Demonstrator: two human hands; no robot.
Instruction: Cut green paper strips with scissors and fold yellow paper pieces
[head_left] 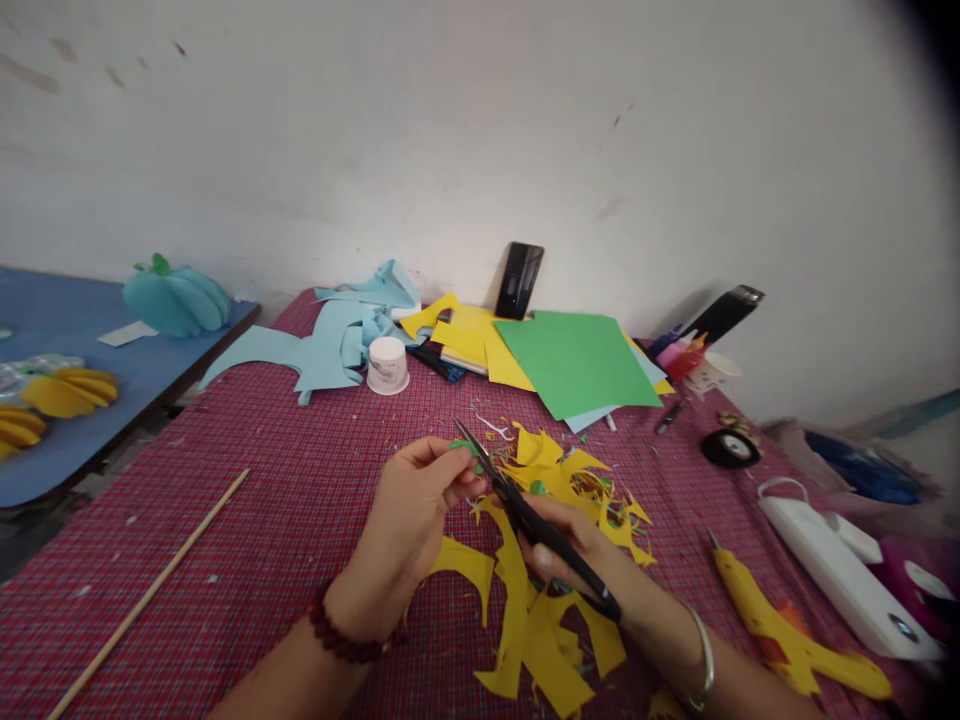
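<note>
My left hand [409,515] pinches a small green paper piece [465,447] between thumb and fingers. My right hand [581,565] is closed around the handles of black scissors [525,515], whose blades point up and left and meet the green piece. Yellow paper scraps [559,480] lie under and around both hands on the red checked tablecloth [285,500].
A green sheet [577,360] on yellow sheets [469,335], light blue cut-outs [330,345], a white cup [388,365] and a black phone [519,280] are at the back. A wooden stick [150,590] lies left, a yellow glue gun [780,630] and white box [832,565] right.
</note>
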